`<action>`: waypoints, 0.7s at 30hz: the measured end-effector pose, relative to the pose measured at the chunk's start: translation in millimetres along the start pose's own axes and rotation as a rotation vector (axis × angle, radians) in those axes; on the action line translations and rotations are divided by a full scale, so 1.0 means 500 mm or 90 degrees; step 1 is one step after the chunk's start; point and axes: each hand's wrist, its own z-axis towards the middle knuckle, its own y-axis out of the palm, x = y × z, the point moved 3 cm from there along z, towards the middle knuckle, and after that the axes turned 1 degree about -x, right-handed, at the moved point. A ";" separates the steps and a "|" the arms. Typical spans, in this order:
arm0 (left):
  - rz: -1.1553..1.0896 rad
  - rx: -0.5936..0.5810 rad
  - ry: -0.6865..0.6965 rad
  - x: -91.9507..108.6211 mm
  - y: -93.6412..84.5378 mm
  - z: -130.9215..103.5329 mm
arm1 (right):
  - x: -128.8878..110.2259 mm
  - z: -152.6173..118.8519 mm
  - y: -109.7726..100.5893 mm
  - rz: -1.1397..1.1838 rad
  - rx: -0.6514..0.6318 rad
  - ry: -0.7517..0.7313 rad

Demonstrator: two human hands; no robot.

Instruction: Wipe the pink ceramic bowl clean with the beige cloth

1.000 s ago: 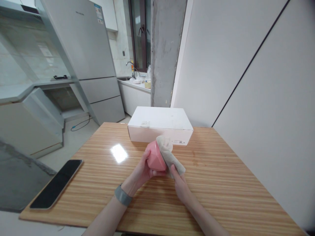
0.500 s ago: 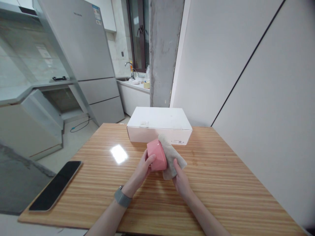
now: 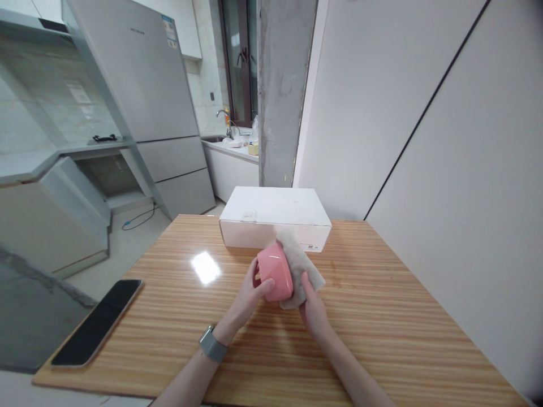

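Note:
My left hand (image 3: 253, 291) grips a small pink faceted container (image 3: 275, 270) above the table, thumb on the near side and other fingers partly hidden. It is tilted, and a bit of something yellowish shows at its left side, too small to name. Pinched in my right hand (image 3: 313, 308) is a folded grey cloth (image 3: 300, 265), thumb on top and the other fingers mostly beneath it. The cloth lies against the container's right side. A watch with a grey band (image 3: 212, 343) is on my left wrist.
A closed white box (image 3: 275, 206) stands on the wooden table (image 3: 394, 316) just beyond my hands. At the left edge lies a dark flat phone-like slab (image 3: 99, 325). Behind are a grey fridge (image 3: 139, 85), a sink counter (image 3: 231, 164) and a concrete pillar (image 3: 284, 96).
The pink container has shifted slightly right and toward me, and its tilt has turned a little. The cloth has moved slightly right with it. Both hands keep their holds.

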 end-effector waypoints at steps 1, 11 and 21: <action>0.002 0.012 0.007 0.001 0.001 0.000 | 0.002 0.000 -0.001 0.000 0.003 0.008; 0.091 0.084 0.027 -0.004 -0.010 0.009 | 0.000 -0.011 0.015 0.057 0.004 0.047; 0.230 0.072 0.066 0.027 -0.011 -0.001 | -0.034 -0.026 0.036 0.142 0.025 0.144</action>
